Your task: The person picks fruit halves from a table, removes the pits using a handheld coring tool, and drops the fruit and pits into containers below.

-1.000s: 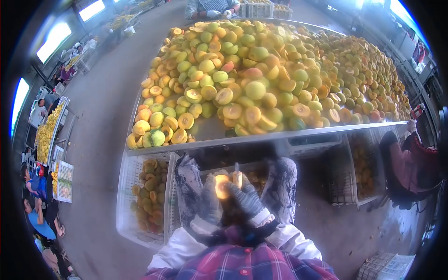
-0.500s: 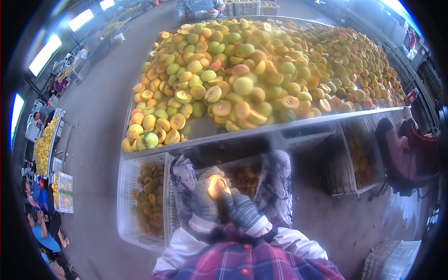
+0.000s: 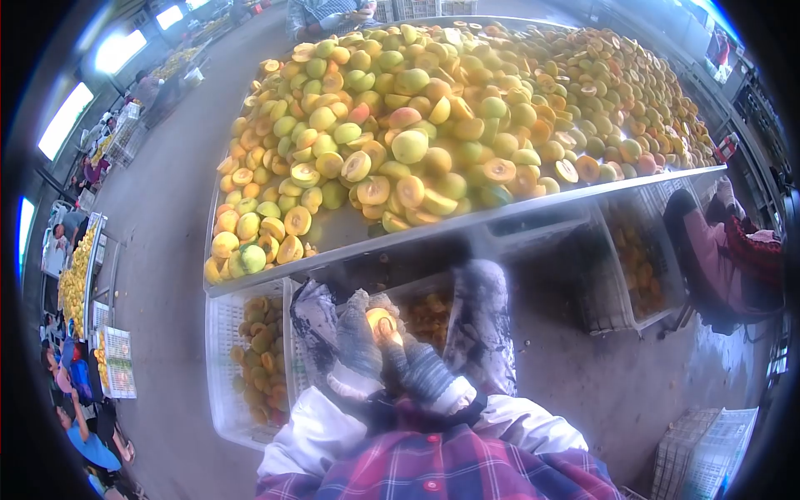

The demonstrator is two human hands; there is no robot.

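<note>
Over my lap I hold a halved apricot (image 3: 381, 321), its orange cut face turned up. My left hand (image 3: 359, 337), in a grey knitted glove, is closed around the fruit from the left and far side. My right hand (image 3: 423, 373), gloved too, presses its fingers against the near right side of the fruit. Whether a small tool is in the right hand cannot be made out. Ahead of my knees, a metal-edged table (image 3: 467, 218) carries a large heap of whole and halved apricots (image 3: 408, 147).
A white crate (image 3: 218, 358) of apricots stands by my left knee, and another container (image 3: 429, 312) with fruit pieces sits between my knees. To the right are a fruit crate (image 3: 612, 283) and stacked crates (image 3: 704, 454). A person (image 3: 329, 17) sits across the table.
The whole view has shifted slightly. Both hands still hold the apricot half, and my left fingers now reach farther up along its left side.
</note>
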